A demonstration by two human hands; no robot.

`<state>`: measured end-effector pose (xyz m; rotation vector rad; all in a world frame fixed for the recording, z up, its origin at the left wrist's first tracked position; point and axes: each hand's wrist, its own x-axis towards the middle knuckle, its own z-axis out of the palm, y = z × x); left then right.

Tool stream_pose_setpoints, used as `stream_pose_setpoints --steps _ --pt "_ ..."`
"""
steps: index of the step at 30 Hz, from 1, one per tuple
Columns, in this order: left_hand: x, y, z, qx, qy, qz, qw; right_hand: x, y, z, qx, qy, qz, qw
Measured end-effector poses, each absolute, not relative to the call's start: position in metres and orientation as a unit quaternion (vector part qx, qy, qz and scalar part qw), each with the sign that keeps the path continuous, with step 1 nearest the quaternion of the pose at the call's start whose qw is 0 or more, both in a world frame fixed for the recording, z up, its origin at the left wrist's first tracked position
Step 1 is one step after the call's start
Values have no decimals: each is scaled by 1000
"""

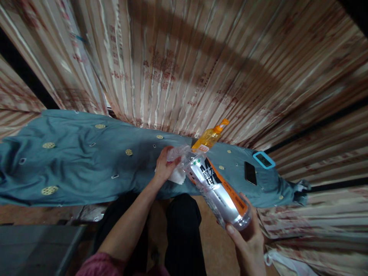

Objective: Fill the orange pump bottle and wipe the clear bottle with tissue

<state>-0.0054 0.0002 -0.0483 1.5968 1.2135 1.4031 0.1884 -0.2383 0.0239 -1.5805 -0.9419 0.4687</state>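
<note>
A big clear plastic bottle with a silver, black and orange label (214, 188) is closest, held up on a slant between the two hands' fingers. Far left of all the fingers, low down, is a flat grey thing with a straight edge (34, 245). Above it, and under both hands, a long worktop has a blue-green cloth with yellow round shapes (77, 153) over it. The left hand (164, 165) is at the top end of the bottle. Its fingers are clamped on a thin, crumpled white sheet (177, 175), and part of the sheet hangs just below them. I cannot tell if they press on the bottle too. Just past the left fingers, to their right, is a see-through yellow bottle with an orange top (207, 138), partly hidden by the big one. The right hand (248, 235) has its thumb and fingers clamped around the bottle's bottom end. Beyond the right fingers lies a flat black phone (250, 173), and just beside it a blue-framed box with a dark screen (263, 160).
</note>
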Motion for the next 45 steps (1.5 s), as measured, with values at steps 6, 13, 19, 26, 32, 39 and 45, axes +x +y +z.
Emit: stream_pose_setpoints --steps 6,13,19,26,32,39,45 --pt "-5 0 -48 613 461 541 345 186 -238 29 -670 -399 214 588" --pt "-5 0 -48 614 464 541 338 172 -236 43 -697 -373 225 569" --pt "-6 1 -47 616 465 539 338 171 -236 42 -700 -360 227 573" --pt "-6 0 -47 615 463 538 343 190 -240 18 -678 -389 212 586" --pt "-6 0 -46 611 466 537 349 186 -240 22 -689 -384 209 578" --pt "-6 -1 -46 609 467 538 349 178 -238 29 -690 -358 236 583" --pt "-6 -1 -46 610 469 537 347 185 -239 23 -689 -383 218 575"
